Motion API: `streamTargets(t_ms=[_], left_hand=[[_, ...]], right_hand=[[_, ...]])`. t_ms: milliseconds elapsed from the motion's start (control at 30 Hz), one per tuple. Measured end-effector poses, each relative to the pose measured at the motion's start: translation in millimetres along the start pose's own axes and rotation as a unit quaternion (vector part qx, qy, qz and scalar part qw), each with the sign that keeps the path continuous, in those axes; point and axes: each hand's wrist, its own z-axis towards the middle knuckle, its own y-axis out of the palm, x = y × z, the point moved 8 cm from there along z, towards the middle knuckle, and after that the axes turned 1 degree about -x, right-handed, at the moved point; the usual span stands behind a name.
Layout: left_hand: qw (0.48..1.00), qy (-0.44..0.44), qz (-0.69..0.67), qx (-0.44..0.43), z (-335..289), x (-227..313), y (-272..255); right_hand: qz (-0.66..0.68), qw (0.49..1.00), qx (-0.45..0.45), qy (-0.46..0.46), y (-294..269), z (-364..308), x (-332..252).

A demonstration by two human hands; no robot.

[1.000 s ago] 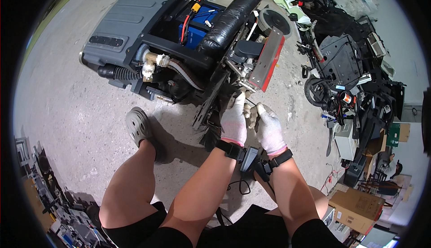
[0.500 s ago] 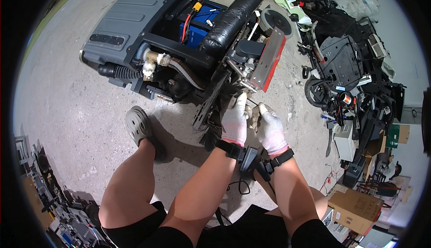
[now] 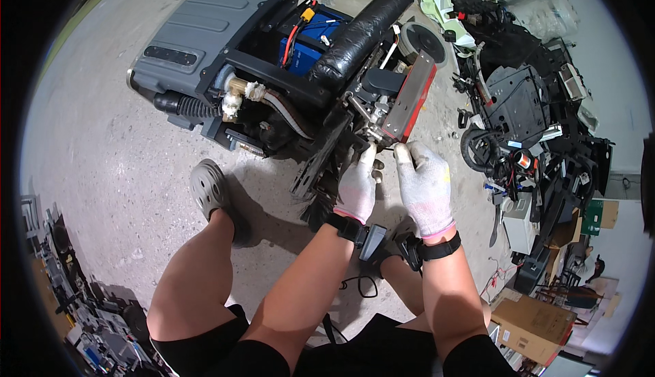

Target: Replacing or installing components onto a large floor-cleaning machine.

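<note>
A partly opened grey machine (image 3: 198,25) lies on the floor in front of me. Its blue battery (image 3: 300,56) and a fat black wrapped tube (image 3: 361,32) are exposed. My left hand (image 3: 357,184), in a whitish glove, has its fingers closed at the near end of a metal bracket assembly (image 3: 375,107) with a red-edged plate (image 3: 414,97). What those fingers grip is hidden. Just right of it, my gloved right hand (image 3: 426,189) pinches a thin dark rod (image 3: 387,148) that points toward the left fingertips. Its kind is too small to tell.
A ribbed black hose (image 3: 187,106) and a dark brush-like strip (image 3: 321,210) belong to the machine's near side. Piled parts (image 3: 518,104) and a cardboard box (image 3: 535,322) line the right. More parts (image 3: 102,315) lie at lower left. My shoe (image 3: 211,186) stands near the machine.
My right hand has turned and shifted right and slightly up, its back now facing up, the thin rod still at its fingertips. The left hand stays nearly in place at the bracket.
</note>
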Motion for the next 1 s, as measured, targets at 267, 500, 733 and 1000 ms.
streamTargets(t_ms=[267, 500, 733, 1000], left_hand=[[0.988, 0.066, 0.128, 0.051, -24.2, 11.5, -13.1], [0.976, 0.085, 0.195, 0.055, -33.6, 23.9, -8.1], [0.976, 0.086, 0.183, 0.084, -42.3, 29.0, -3.2], [0.844, 0.204, 0.493, 0.061, -78.0, 41.3, 4.3]], right_hand=[[-0.055, 0.987, 0.045, -0.143, 10.7, 8.5, -35.1], [-0.046, 0.998, 0.004, -0.036, 3.9, 23.1, -9.1], [0.008, 0.999, 0.007, -0.052, 6.3, 19.3, -4.3], [0.297, 0.927, -0.094, 0.21, 62.6, -16.7, 81.9]])
